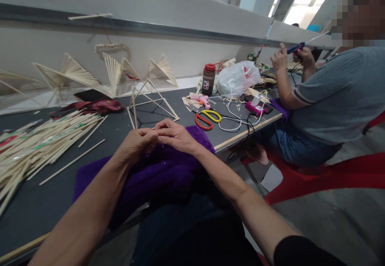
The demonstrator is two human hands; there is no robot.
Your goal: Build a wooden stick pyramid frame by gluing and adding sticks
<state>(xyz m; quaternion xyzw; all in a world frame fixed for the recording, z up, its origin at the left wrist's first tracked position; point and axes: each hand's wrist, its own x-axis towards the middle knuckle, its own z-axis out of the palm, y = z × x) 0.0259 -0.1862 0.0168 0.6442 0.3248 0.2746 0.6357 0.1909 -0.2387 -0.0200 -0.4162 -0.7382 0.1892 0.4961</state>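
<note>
Above a purple cloth (pixel 156 173) at the table's front edge, my left hand (pixel 136 139) and my right hand (pixel 176 135) meet with their fingertips pinched together. Whatever lies between the fingers is hidden or too small to name. Just behind them stands an open frame of glued wooden sticks (pixel 156 101). To the left lies a large pile of loose wooden sticks (pixel 57 141), and a single stick (pixel 72 162) rests apart from it. Scissors with one red and one yellow handle (pixel 207 119) lie to the right, near a pink glue gun (pixel 202 100).
Fanned stick structures (pixel 75 73) lean along the back wall. A dark bottle with a red lid (pixel 208 79) stands beside a clear plastic bag (pixel 239 77). White cables (pixel 230 128) cross the right side. A co-worker (pixel 339 93) there holds a blue glue gun (pixel 295 48) near a red chair (pixel 327 177).
</note>
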